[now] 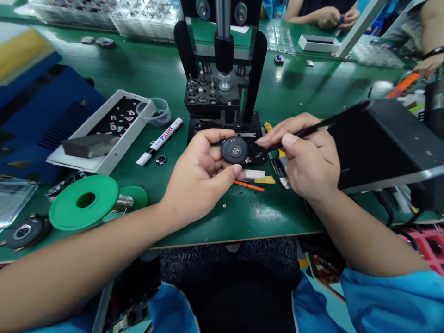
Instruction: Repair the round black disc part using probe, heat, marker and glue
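Observation:
My left hand [197, 178] holds a round black smartwatch case [235, 150] between thumb and fingers, its back with a round sensor window turned up towards me. In my right hand [314, 159] is a pair of slim black tweezers [301, 133], gripped like a pen. Their tips point left at the right edge of the case; whether they touch it I cannot tell. Both hands are in front of a black hand press [222, 83]. Beneath them lie an orange stick [249, 186] and a small white piece [254, 174].
A white tray [120, 155] of small parts, a clear cup [159, 112], a paint marker [160, 141] and a green spool [83, 202] are to the left. At right stands a black box-shaped device [385, 143]. Other people's hands [329, 18] work across the bench.

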Demonstrator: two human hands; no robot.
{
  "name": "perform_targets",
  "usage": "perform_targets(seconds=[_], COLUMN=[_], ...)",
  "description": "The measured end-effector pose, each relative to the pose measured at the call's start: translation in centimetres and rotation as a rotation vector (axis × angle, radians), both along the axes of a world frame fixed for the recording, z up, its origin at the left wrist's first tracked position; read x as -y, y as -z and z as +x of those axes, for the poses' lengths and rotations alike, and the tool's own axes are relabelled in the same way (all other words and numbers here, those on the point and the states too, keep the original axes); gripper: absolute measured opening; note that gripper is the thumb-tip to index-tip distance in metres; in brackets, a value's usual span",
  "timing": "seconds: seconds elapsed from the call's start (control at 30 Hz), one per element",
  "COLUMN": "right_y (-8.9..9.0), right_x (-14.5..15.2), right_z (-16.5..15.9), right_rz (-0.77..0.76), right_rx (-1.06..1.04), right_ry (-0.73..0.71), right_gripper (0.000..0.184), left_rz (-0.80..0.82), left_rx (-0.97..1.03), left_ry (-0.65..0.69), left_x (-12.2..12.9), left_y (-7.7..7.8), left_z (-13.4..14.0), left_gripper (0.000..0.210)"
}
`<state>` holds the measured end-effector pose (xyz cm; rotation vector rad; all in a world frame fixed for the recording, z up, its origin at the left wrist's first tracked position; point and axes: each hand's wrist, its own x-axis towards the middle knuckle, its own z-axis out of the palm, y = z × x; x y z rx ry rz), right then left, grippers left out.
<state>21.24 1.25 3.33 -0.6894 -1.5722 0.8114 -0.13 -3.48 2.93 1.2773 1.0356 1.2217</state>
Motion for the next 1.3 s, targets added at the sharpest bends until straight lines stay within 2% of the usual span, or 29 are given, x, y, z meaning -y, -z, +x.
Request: perform_targets(seconds=[0.13, 0.27, 0.43, 0.57, 0.83, 1.1, 1.3], right_y=[-0.1, -0.2, -0.4, -0.3, -0.2, -0.5, -0.5], right_x=[-0.1, -0.4, -0.5, -0.4, -0.4, -0.2, -0.2], right_z=[-0.1, -0.2, -0.4, -0.6, -1.1, -1.2, -1.2], right_rz=[-0.215, -0.337, -0.459, -0.493, -0.543, -0.593, -0.567], right_rx=[0.08, 0.193, 0.247, 0.254, 0.185, 0.155, 0.166], right_ry=[-0.05, -0.106, -0.263, -0.278, -0.336, -0.34, -0.347], right_gripper=[0.011, 0.006, 0.009, 0.006, 0.014, 0.015, 0.018], left_rz=[-0.01, -0.017, 0.0, 0.062, 0.251, 0.216, 0.252], left_rx=[-0.001, -0.019, -0.027, -0.115, -0.397, -0.345, -0.423], left_ry=[0.024, 0.041, 0.094, 0.114, 0.075, 0.081, 0.09], left_x=[-0.1, 0.0, 0.1, 0.2, 0.4, 0.4, 0.4], left_y=[0.1, 0.5, 0.9, 1.3, 2.1, 2.3, 2.3], left_z=[-0.1, -0.2, -0.2, -0.1, -0.5, -0.5, -0.6], left_gripper=[0.061, 0.072, 0.077, 0.073, 0.068, 0.071, 0.071])
